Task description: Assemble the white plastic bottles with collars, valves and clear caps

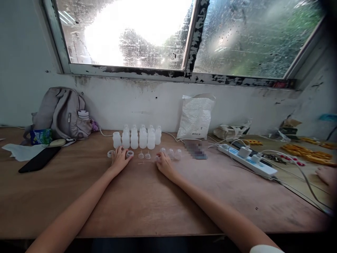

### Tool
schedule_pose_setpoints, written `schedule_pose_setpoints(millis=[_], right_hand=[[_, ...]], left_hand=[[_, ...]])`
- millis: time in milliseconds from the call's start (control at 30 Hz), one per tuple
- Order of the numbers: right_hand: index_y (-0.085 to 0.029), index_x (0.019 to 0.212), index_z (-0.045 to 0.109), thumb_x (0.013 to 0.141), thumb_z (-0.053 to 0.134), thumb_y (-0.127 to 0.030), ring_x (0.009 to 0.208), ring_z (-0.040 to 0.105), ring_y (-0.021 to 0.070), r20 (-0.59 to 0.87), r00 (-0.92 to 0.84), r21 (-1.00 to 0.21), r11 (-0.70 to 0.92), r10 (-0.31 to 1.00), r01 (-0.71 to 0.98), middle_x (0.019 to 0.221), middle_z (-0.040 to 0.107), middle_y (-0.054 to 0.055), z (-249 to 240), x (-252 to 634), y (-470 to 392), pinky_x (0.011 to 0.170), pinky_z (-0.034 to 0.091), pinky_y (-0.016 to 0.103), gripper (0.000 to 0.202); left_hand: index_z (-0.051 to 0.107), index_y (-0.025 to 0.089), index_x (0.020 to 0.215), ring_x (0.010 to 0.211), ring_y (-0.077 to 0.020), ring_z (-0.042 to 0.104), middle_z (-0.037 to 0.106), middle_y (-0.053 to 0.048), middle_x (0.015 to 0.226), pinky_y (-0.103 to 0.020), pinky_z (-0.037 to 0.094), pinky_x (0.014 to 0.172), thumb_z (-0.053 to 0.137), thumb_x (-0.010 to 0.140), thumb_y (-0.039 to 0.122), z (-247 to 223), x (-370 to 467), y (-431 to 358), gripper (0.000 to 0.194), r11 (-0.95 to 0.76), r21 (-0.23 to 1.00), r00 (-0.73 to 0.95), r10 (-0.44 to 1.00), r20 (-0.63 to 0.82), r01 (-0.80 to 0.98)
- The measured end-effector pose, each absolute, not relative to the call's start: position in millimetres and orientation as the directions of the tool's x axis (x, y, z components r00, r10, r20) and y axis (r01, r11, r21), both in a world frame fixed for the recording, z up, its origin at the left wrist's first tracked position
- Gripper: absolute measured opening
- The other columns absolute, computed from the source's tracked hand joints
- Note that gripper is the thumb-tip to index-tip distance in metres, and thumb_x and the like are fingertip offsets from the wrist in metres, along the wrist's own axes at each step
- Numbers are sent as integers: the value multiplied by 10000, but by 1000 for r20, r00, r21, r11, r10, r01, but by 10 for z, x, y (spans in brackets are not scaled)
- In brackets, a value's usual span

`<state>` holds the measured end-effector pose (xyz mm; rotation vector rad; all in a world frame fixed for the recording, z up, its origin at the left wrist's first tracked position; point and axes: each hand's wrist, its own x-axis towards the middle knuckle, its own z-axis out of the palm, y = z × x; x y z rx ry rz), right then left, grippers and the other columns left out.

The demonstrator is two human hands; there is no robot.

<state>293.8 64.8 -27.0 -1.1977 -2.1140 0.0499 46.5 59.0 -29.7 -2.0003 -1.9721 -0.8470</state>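
Observation:
My left hand (120, 161) rests on the table with its fingers spread, between a white bottle collar ring (110, 154) on its left and another collar ring (130, 154) by its thumb. Anything under the palm is hidden. My right hand (165, 164) has its fingers bent down on a small clear bottle nipple, mostly covered by the fingertips. Two clear nipples (144, 155) stand between the hands. Several translucent caps (174, 154) stand just beyond and right of my right hand. Behind them are several frosted baby bottles (142, 137), most with clear tops; the leftmost bottle (117, 140) is open-topped.
A grey backpack (59, 112), black phone (39, 160) and tissue sheet (23, 151) lie left. A white plastic package (196, 117) leans on the wall. A power strip (247, 161) with cables lies right, near yellow pieces (306, 153) and another person's hand (325, 174).

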Motion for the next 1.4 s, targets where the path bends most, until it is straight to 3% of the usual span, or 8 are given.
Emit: schedule_pose_setpoints(millis=[133, 200, 267, 367, 500, 667, 967, 1400], right_hand=[[-156, 917, 532, 737, 453, -169, 899, 438, 222, 555, -407, -60, 523, 725, 850, 929, 549, 91, -263, 2811, 784, 780, 299, 330, 197], [-153, 934, 536, 746, 447, -180, 904, 427, 231, 545, -404, -6, 485, 735, 875, 915, 559, 99, -263, 2760, 820, 778, 273, 336, 210], [-142, 969, 528, 752, 438, -182, 905, 420, 236, 541, -387, 11, 454, 747, 891, 892, 570, 108, -266, 2732, 834, 770, 254, 339, 239], [-129, 1041, 497, 758, 426, -176, 896, 419, 239, 542, -382, 17, 445, 748, 895, 857, 585, 110, -270, 2727, 829, 764, 238, 340, 296], [-129, 1080, 476, 779, 407, -175, 890, 428, 240, 532, -405, 12, 471, 744, 882, 853, 600, 112, -268, 2738, 818, 770, 233, 341, 312], [-131, 1084, 479, 794, 406, -185, 894, 435, 250, 512, -406, -13, 479, 757, 878, 855, 607, 126, -249, 2688, 843, 772, 242, 347, 304], [-139, 1056, 495, 803, 411, -223, 897, 434, 252, 535, -401, -28, 490, 744, 871, 878, 597, 121, -249, 2604, 907, 763, 259, 338, 279], [-126, 1127, 431, 798, 368, -127, 870, 513, 203, 496, -420, -103, 532, 760, 840, 934, 579, 115, -289, 2634, 927, 772, 304, 297, 335]], left_hand=[[540, 184, 1021, 1193, -340, 273, 399, -160, 1252, -582, 212, 910, 457, 775, 394, -295, 448, 603, 334, 22, 181, -119, 829, 546, 983], [515, 171, 1058, 1168, -316, 319, 419, -155, 1231, -539, 238, 927, 437, 794, 349, -251, 476, 567, 328, -65, 163, -46, 800, 598, 985], [523, 175, 1034, 1086, -251, 417, 490, -118, 1143, -434, 311, 925, 395, 821, 297, -201, 547, 512, 276, -269, 141, 130, 780, 612, 953], [554, 186, 947, 917, -176, 511, 567, -61, 958, -317, 396, 848, 360, 842, 263, -167, 726, 427, 234, -542, 148, 398, 752, 526, 827], [554, 181, 1008, 959, -198, 496, 558, -76, 993, -338, 387, 871, 382, 837, 331, -207, 955, 393, 285, -612, 167, 494, 746, 447, 773], [516, 187, 1104, 1028, -223, 461, 527, -89, 1076, -369, 351, 911, 370, 830, 398, -253, 1024, 460, 375, -570, 194, 467, 789, 399, 798], [506, 175, 1110, 1002, -247, 458, 518, -96, 1093, -391, 344, 881, 345, 825, 432, -293, 1023, 486, 416, -463, 169, 374, 844, 386, 870], [515, 166, 1098, 1017, -252, 464, 510, -106, 1118, -380, 340, 885, 355, 820, 422, -315, 1004, 479, 410, -422, 220, 321, 867, 381, 880]])
